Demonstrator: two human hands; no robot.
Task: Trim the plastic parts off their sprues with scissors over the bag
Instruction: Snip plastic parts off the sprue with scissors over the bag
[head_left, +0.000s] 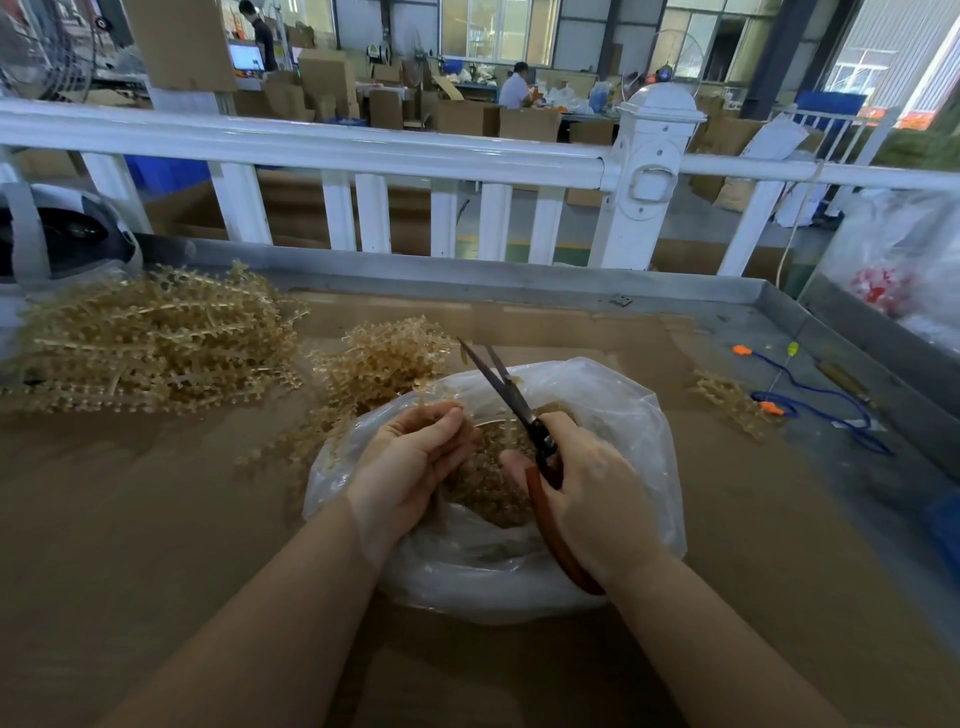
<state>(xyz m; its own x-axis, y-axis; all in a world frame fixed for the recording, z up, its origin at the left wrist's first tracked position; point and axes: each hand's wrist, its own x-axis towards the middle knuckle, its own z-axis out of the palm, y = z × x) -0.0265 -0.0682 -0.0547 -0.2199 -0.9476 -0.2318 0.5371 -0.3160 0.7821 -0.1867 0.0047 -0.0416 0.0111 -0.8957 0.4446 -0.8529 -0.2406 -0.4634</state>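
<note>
Scissors with dark steel blades and red-brown handles (524, 415) are gripped in the right hand (587, 483), fingers curled round the handles, blades parted narrowly and pointed up and away from the grip. A thin tan plastic sprue strip (431, 397) is pinched in the left hand (410, 462), just left of the blades, fingers curled round it. Directly beneath both hands a clear crumpled plastic bag (597, 395) is spread open, a heap of small tan trimmed parts (488, 488) lying inside it. Beyond the left hand a small pile of tan sprues (384, 358) is seen, and farther left a larger pile (150, 343), both on the brown cardboard-covered table (156, 519). Well right of the scissors, a blue cord with orange ends (826, 395) lies flat.
</note>
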